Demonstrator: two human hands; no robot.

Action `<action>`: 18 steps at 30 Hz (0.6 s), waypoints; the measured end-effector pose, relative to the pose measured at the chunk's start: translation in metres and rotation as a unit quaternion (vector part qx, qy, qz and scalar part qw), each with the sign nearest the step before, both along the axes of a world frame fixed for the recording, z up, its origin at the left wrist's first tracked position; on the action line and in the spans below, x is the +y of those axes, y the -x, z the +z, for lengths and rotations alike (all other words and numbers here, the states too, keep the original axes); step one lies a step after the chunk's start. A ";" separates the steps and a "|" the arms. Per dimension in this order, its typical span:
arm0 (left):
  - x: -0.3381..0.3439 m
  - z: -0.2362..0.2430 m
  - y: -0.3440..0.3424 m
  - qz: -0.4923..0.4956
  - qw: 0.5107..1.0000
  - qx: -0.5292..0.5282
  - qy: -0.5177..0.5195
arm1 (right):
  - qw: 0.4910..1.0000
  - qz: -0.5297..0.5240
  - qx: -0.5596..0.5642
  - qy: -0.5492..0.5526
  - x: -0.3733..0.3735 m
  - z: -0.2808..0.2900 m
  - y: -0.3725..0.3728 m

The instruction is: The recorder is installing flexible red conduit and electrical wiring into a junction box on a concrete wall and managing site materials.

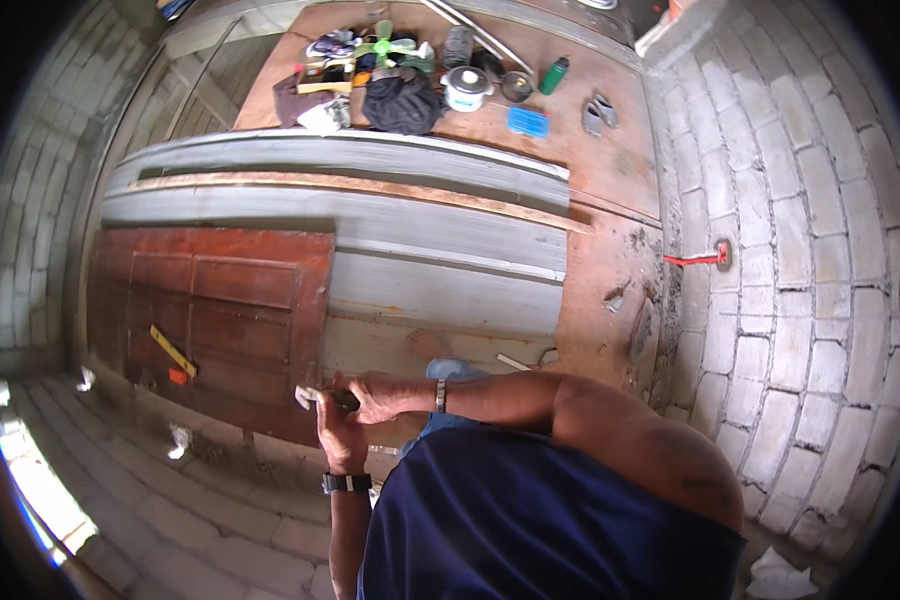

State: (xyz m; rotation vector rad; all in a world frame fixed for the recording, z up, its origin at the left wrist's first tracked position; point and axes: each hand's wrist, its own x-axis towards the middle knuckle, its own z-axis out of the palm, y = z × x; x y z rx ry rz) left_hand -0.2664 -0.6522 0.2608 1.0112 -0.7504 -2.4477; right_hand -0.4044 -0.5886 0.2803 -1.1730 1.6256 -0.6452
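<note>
My left hand (342,440) and my right hand (374,396) are together, both closed, above the near right edge of a reddish-brown panelled door (240,290). Between them is a small tool with a grey hooked head (308,396); its exact kind is too small to make out. The hooked end sticks out to the left, and a dark part lies under my right fingers. On the door, left of my hands, lie a yellow try square (173,352) and a small orange-red object (178,377).
Grey ribbed sheets (450,215) lie beyond the door, with a long wooden strip (370,187) across them. Farther off are a black bag (403,100), white pot (466,90), green bottle (554,76) and shoes (598,114). A red-handled hammer (698,259) is by the right block wall (780,260).
</note>
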 end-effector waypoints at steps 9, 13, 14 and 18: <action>0.032 -0.067 -0.169 -0.249 0.869 -0.353 0.240 | 0.992 -0.003 0.109 -0.065 0.042 -0.111 -0.015; 0.103 -0.063 -0.243 -0.321 0.861 -0.362 0.155 | 0.959 -0.033 0.169 -0.227 0.111 -0.131 0.063; 0.127 -0.064 -0.266 -0.306 0.901 -0.230 0.203 | 0.927 -0.014 0.213 -0.310 0.140 -0.155 0.089; 0.165 -0.059 -0.290 -0.236 0.919 -0.261 0.179 | 0.893 0.031 0.221 -0.391 0.207 -0.179 0.157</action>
